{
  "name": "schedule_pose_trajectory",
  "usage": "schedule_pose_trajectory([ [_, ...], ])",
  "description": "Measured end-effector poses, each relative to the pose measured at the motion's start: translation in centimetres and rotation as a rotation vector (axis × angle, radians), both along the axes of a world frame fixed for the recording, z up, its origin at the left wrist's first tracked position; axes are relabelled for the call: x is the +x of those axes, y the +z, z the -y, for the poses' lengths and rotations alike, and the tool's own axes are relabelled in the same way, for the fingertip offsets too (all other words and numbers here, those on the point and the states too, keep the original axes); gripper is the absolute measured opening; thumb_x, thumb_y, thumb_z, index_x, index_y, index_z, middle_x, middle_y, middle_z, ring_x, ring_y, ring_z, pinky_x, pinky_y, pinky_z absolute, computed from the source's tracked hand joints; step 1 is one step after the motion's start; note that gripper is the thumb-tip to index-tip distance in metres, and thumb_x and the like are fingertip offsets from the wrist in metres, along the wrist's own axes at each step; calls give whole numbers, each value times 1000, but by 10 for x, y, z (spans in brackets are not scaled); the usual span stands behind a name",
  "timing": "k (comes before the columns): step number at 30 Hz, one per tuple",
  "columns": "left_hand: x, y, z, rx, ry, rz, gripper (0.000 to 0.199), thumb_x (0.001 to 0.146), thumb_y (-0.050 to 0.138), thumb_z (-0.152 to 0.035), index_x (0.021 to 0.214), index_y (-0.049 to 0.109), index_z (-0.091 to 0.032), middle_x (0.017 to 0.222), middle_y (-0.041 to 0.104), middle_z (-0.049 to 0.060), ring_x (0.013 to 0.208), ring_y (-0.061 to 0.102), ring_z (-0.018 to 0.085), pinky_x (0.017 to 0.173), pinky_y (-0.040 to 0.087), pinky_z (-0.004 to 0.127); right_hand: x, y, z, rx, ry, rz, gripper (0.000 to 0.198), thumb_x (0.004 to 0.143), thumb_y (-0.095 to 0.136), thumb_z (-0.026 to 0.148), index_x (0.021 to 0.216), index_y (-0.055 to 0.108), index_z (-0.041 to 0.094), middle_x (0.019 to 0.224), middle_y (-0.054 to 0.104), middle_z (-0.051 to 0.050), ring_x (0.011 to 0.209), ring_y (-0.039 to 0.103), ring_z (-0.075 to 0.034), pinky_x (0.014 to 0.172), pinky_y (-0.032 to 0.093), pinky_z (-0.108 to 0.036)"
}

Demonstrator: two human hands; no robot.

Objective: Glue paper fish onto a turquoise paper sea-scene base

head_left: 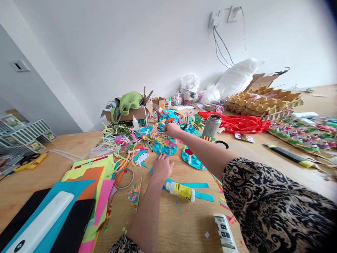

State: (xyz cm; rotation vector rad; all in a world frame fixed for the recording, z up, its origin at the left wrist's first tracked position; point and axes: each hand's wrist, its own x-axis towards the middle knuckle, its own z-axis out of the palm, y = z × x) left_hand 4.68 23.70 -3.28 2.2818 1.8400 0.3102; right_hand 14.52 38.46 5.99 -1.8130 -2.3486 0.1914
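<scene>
My left hand (pixel 162 167) lies palm down on the table with its fingers stretched out. Its fingertips are at the front edge of a round blue paper craft (pixel 168 151), which carries a pink and yellow spotted paper cutout (pixel 165 141). Over the back of this craft reaches my right hand (pixel 172 130), its fingers curled closed; whatever is in them is hidden. A second blue disc (pixel 193 162) with white and red bits stands just to the right. In front of my left hand, a yellow-labelled glue bottle (pixel 181 191) lies across blue paper strips (pixel 204 196).
Coloured paper sheets (pixel 92 175), a tape roll (pixel 124 178) and a thin stick (pixel 139 191) are on the left. A metal flask (pixel 212 125) stands beyond my right forearm. Egg trays (pixel 265 102), a red plastic bag (pixel 239 123) and a utility knife (pixel 289 155) lie right.
</scene>
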Motion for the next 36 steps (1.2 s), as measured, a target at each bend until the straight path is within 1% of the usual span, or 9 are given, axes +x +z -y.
schedule_pose_trajectory([
  [6, -1, -1, 0, 20, 1, 7, 41, 92, 49, -33, 124, 60, -10, 144, 47, 17, 136, 41, 28, 111, 34, 39, 1, 17, 9, 42, -28, -67, 21, 80, 58, 18, 94, 74, 22, 102, 72, -8, 99, 62, -25, 83, 46, -33],
  [11, -3, 3, -1, 34, 3, 16, 37, 92, 48, -33, 117, 66, -11, 140, 51, 17, 131, 46, 28, 110, 34, 37, 12, 56, 36, 89, -13, -167, 27, 85, 53, 21, 105, 71, 18, 104, 72, -7, 93, 64, -19, 79, 47, -27],
  [16, -7, 11, -4, 28, 18, 33, 35, 94, 46, -31, 113, 68, -12, 129, 60, 16, 124, 51, 24, 106, 36, 32, 45, 97, 104, 210, 206, -363, 24, 86, 55, 23, 99, 70, 11, 92, 72, -7, 80, 63, -15, 74, 47, -25],
  [20, -10, 16, -4, 33, 22, 46, 33, 94, 45, -33, 103, 72, -17, 107, 72, 10, 112, 57, 24, 99, 41, 30, 80, 107, 183, 124, 223, -335, 25, 87, 53, 28, 95, 72, 14, 90, 72, -5, 85, 64, -18, 79, 47, -29],
  [24, -10, 20, -1, 59, 48, 50, 33, 93, 47, -35, 104, 73, -17, 96, 74, 10, 112, 56, 26, 95, 42, 32, 118, 82, 249, 17, 172, -320, 22, 87, 53, 35, 87, 71, 23, 92, 71, -6, 84, 64, -20, 79, 48, -32],
  [27, -11, 29, 1, 72, 45, 62, 30, 92, 49, -33, 102, 74, -18, 95, 75, 9, 106, 59, 25, 93, 43, 33, 145, 49, 288, 7, 152, -389, 26, 89, 48, 42, 87, 70, 28, 92, 70, -8, 86, 63, -21, 78, 49, -34],
  [29, -12, 39, 3, 87, 33, 82, 29, 92, 50, -31, 103, 73, -17, 101, 74, 10, 105, 61, 25, 92, 44, 33, 157, 24, 313, -5, 76, -418, 29, 91, 45, 46, 89, 69, 30, 93, 70, -8, 88, 64, -23, 78, 50, -36],
  [33, -13, 68, 12, 118, -33, 152, 29, 93, 49, -27, 109, 71, -17, 110, 72, 8, 102, 64, 20, 92, 46, 29, 161, -16, 359, -72, -99, -395, 35, 92, 43, 47, 115, 62, 30, 96, 70, -8, 85, 65, -23, 75, 51, -37],
  [36, -13, 90, 26, 140, -66, 208, 31, 91, 51, -28, 113, 69, -15, 110, 72, 9, 98, 66, 20, 90, 49, 30, 150, -33, 379, -79, -200, -332, 43, 93, 42, 47, 129, 51, 26, 93, 70, -8, 77, 66, -23, 69, 50, -36],
])
